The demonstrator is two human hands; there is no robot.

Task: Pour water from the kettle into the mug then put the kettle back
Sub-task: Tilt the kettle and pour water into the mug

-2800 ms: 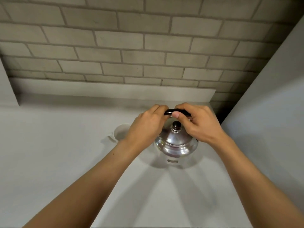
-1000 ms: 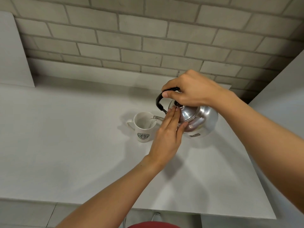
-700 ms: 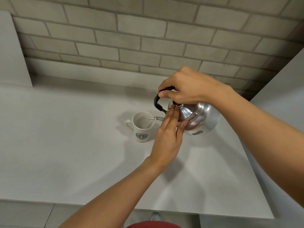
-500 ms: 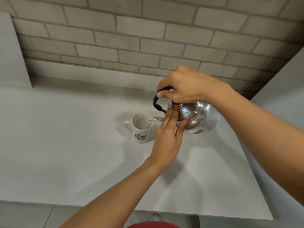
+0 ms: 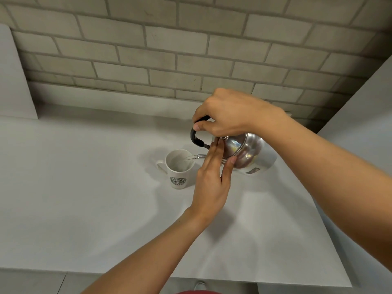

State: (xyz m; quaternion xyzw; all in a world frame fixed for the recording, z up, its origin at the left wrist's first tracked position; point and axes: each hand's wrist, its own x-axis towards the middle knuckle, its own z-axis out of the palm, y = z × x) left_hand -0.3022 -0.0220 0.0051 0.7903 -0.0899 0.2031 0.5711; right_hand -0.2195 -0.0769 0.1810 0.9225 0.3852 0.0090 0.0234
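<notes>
1 kettle [image 5: 246, 153], 1 mug [image 5: 179, 169], 2 hands

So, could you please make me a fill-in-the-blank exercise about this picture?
1. The shiny steel kettle is tilted so that its spout is over the white ____.
2. The right hand grips the kettle's black ____.
3. The left hand's fingers press on the kettle's ____.

Missing words: mug; handle; lid
</notes>
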